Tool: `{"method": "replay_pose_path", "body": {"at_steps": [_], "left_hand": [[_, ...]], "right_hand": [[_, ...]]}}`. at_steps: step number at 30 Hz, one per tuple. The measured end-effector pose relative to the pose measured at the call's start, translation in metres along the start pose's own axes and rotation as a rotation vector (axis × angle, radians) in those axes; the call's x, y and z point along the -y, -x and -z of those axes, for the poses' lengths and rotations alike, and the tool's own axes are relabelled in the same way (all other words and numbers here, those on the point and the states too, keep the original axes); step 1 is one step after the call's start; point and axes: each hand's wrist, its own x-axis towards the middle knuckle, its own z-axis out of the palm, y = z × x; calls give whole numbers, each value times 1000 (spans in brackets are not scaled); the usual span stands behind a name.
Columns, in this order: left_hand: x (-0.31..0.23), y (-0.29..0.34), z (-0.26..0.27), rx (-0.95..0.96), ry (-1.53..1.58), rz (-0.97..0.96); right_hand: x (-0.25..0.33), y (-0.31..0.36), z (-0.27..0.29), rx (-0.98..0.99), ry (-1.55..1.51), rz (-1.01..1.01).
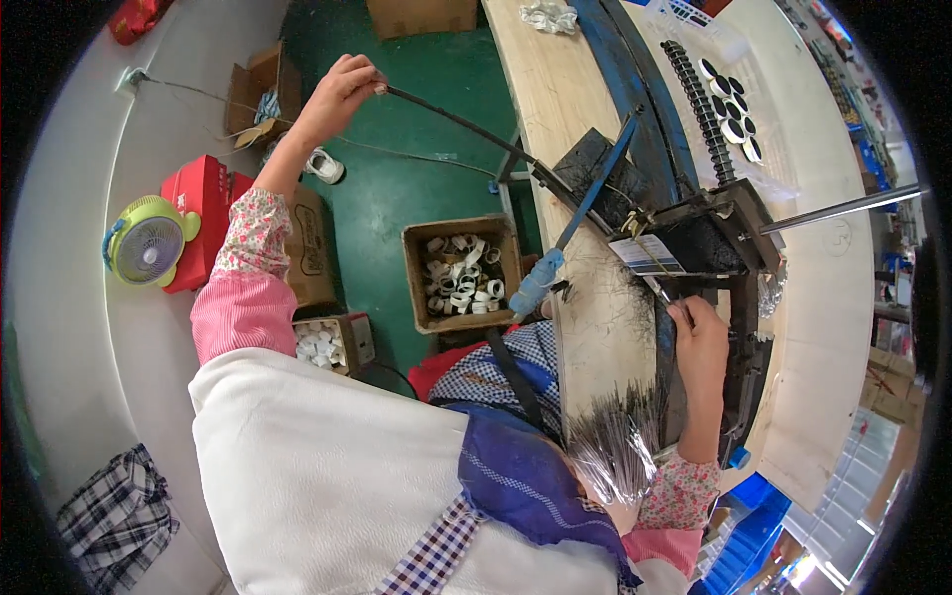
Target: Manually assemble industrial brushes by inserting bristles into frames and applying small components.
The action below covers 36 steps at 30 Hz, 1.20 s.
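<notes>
My left hand (342,94) is stretched out to the far left, its fingers closed round the end of a long dark rod (446,114). That rod runs right to a black bench machine (694,238). Low on the machine's near side, my right hand (702,337) has its fingers closed beside a short silvery part (654,288); what they grip is hidden. A blue lever (595,188) with a blue wrapped grip (538,285) slants across the machine. Near my right forearm stands a bundle of thin metal wires (617,441) in clear wrap.
A cardboard box (415,288) of white rings sits on the green floor, left of the wooden bench (585,347). Black-and-white round pieces (734,109) lie in a clear tray behind the machine's coiled spring (699,109). A green fan (149,248) stands far left.
</notes>
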Motion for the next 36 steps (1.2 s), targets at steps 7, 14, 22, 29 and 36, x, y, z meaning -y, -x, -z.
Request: {"method": "replay_pose_path", "body": {"at_steps": [7, 14, 22, 29, 36], "left_hand": [[12, -20, 10, 60, -51, -105], [16, -36, 10, 126, -70, -168], [-5, -46, -4, 240, 137, -88], [-59, -35, -43, 237, 280, -43], [-76, -31, -52, 151, 256, 51]], "right_hand": [[-2, 0, -1, -4, 10, 23], [-2, 0, -1, -1, 21, -7], [-3, -1, -2, -20, 6, 24], [-4, 0, -3, -48, -4, 43], [33, 10, 14, -48, -2, -59]]}}
